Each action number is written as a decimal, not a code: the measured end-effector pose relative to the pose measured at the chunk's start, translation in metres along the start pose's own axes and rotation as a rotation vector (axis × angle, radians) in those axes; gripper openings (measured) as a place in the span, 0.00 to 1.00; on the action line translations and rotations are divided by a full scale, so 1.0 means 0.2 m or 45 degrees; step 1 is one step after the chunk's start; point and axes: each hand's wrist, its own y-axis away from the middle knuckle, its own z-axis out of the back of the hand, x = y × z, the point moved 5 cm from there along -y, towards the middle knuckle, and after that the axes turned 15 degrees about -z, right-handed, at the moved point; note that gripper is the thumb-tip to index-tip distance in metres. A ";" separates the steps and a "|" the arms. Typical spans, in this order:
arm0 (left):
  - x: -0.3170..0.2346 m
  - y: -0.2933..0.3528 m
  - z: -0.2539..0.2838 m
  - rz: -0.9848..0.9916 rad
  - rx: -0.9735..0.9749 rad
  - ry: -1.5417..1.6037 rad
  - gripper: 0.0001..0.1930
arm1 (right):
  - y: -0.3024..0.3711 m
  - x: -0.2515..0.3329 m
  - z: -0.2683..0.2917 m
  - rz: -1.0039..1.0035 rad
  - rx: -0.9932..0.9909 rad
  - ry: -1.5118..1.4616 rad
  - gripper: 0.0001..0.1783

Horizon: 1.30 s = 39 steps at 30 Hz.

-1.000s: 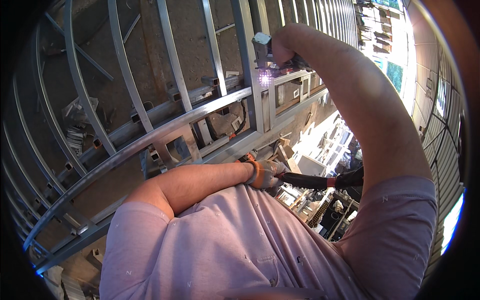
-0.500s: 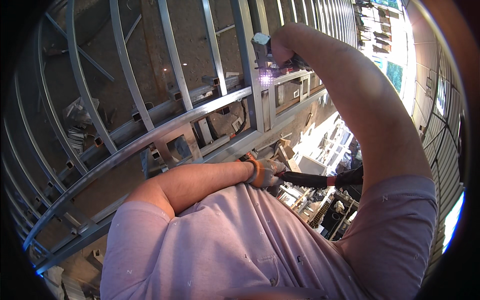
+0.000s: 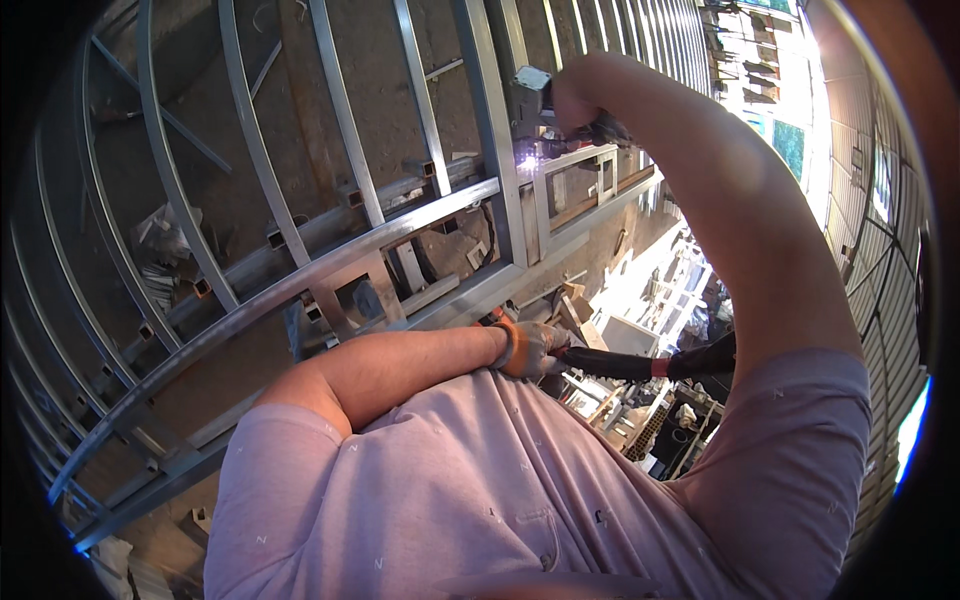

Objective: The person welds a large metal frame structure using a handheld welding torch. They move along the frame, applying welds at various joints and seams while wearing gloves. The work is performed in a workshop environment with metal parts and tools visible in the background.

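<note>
My left hand point(image 3: 537, 347) wears a grey glove with an orange cuff, low in front of my chest. It is closed round the end of a thick black cable point(image 3: 610, 363) with a red band, which runs right behind my right arm. A small orange-red part point(image 3: 494, 317) shows past the glove. My right hand point(image 3: 575, 100) is reached out over the metal frame point(image 3: 485, 130), its wrist sharply bent and its fingers hidden. Beside it is a grey box-shaped piece point(image 3: 532, 80) with a pale top. A bright violet-white spark point(image 3: 528, 160) glows just below, at an upright of the frame.
Long parallel metal bars point(image 3: 255, 130) join a curved rail point(image 3: 300, 275) at left. Scraps and plastic point(image 3: 165, 230) lie on the ground beneath. Boards, offcuts and a dark crate point(image 3: 690, 425) crowd the ground right of my left hand. A slatted wall point(image 3: 870, 180) rises at far right.
The spark's glare looks smaller. My right hand and the grey box-shaped piece sit slightly farther right in view. My left hand keeps its grip on the cable.
</note>
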 end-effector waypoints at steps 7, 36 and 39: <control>0.16 -0.02 -0.08 0.094 0.151 -0.098 0.16 | -0.03 -0.22 -0.19 0.085 0.032 -0.305 0.14; 0.30 -0.13 -0.15 0.232 0.103 -0.288 0.26 | -0.06 -0.35 -0.50 0.070 -0.028 -0.460 0.10; 0.33 -0.16 -0.18 0.362 0.191 -0.430 0.24 | -0.01 -0.66 -0.70 0.069 -0.209 -0.831 0.16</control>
